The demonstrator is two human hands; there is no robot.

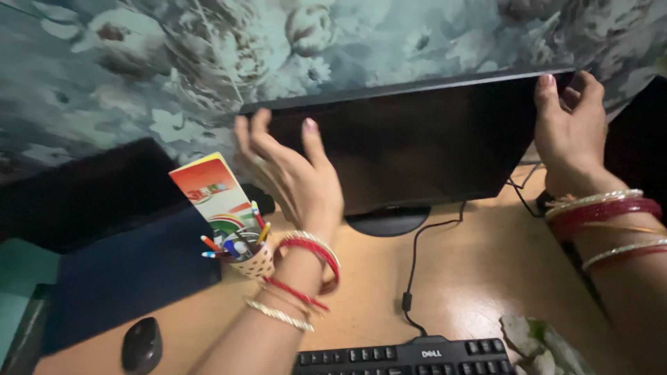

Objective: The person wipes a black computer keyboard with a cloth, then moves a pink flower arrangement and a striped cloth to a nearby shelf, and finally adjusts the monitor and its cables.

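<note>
I see the monitor (417, 149) standing on the bench (472, 278) on its round black foot, its dark screen facing me and tilted, the top edge running up toward the right. My right hand (570, 135) has its grip on the upper right corner: the thumb lies on the front of the frame and the other fingers curl over the top edge behind it, so it is closed on the monitor. My left hand (288, 173) is at the screen's left edge with the fingers spread and the grip open; the fingertips reach up to the upper left corner, but I cannot tell whether they touch the frame. So the monitor sits between my two hands, right one holding, left one loose beside it.

Just left of my left wrist stands a cup (253, 260) of pens with a bright card in it. A mouse (142, 344) lies nearer me on the left, and a keyboard (403, 357) lies at the bottom edge, its cable running up toward the monitor foot.
</note>
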